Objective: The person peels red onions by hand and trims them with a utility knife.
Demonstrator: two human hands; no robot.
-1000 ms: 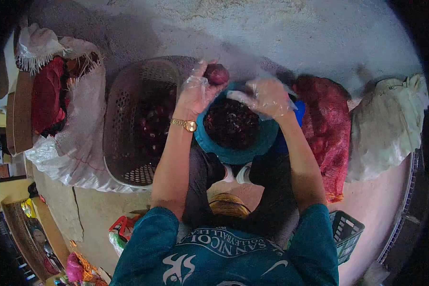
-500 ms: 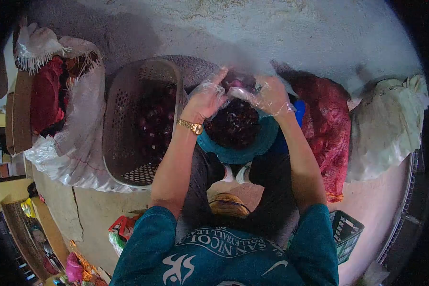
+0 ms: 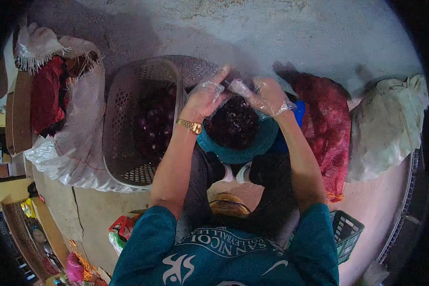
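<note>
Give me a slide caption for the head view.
Gloved left hand and gloved right hand above a teal basin, between a large basket and a red mesh sack.

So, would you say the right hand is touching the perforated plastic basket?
Apart; the head view shows the teal basin and left hand between right hand and basket.

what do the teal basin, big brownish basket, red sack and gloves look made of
Teal basin: probably plastic, smooth with a slight sheen. Big brownish basket: likely moulded plastic, dull, with regular holes. Red sack: seemingly synthetic mesh, judging by its net-like texture, though the fibre is uncertain. Gloves: apparently thin plastic film, see-through, crinkled and shiny.
</note>
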